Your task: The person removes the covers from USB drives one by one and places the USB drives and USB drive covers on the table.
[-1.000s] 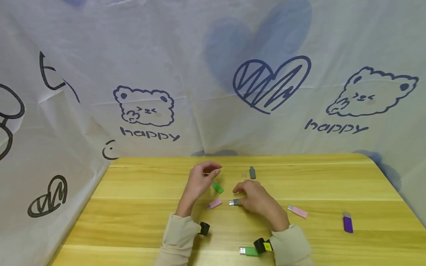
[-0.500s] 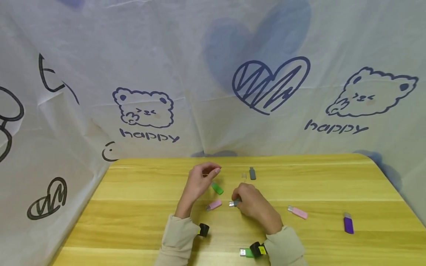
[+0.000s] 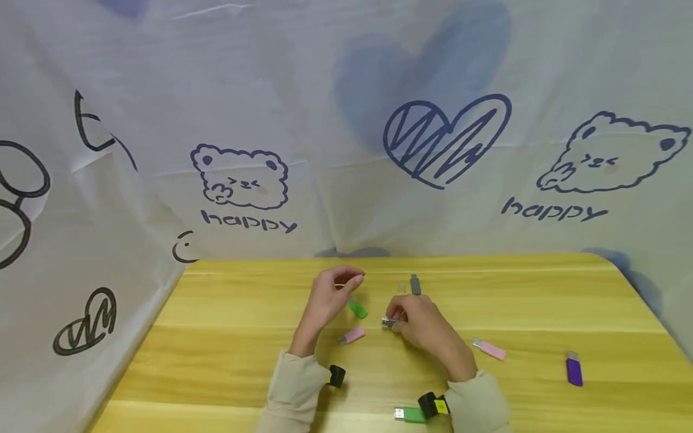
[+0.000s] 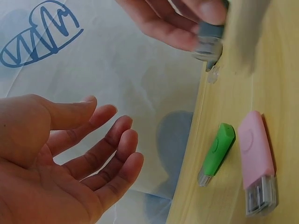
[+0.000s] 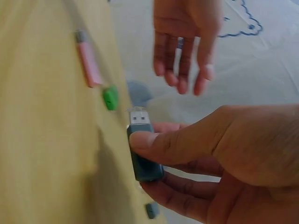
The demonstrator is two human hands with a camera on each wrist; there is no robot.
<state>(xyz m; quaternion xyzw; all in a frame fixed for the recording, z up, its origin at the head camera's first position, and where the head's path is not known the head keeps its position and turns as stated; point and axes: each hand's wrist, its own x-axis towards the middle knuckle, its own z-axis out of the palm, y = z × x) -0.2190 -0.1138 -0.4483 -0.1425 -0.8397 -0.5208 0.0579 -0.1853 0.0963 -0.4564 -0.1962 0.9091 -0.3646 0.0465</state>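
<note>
My right hand (image 3: 429, 325) pinches a dark grey USB stick (image 5: 145, 161) between thumb and fingers, just above the table. Its silver plug (image 5: 138, 116) faces away from the palm, with a clear cap seemingly over it. Loosely bent and holding nothing, my left hand (image 3: 327, 299) hovers to the left, palm inward. A green USB stick (image 4: 219, 148) and a pink USB stick (image 4: 255, 151) lie on the table near it. Beyond the right hand rest a second grey USB stick (image 3: 415, 285) and a small clear cap (image 3: 402, 288).
Another pink USB stick (image 3: 489, 349) and a purple USB stick (image 3: 574, 370) lie to the right on the wooden table (image 3: 216, 343). Close to my right wrist is another green USB stick (image 3: 411, 415). A printed cloth (image 3: 325, 120) hangs behind the table.
The right hand has closed its grip on the grey USB stick and lifted it slightly off the table. The left hand has stayed nearly still; the head view has shifted a little.
</note>
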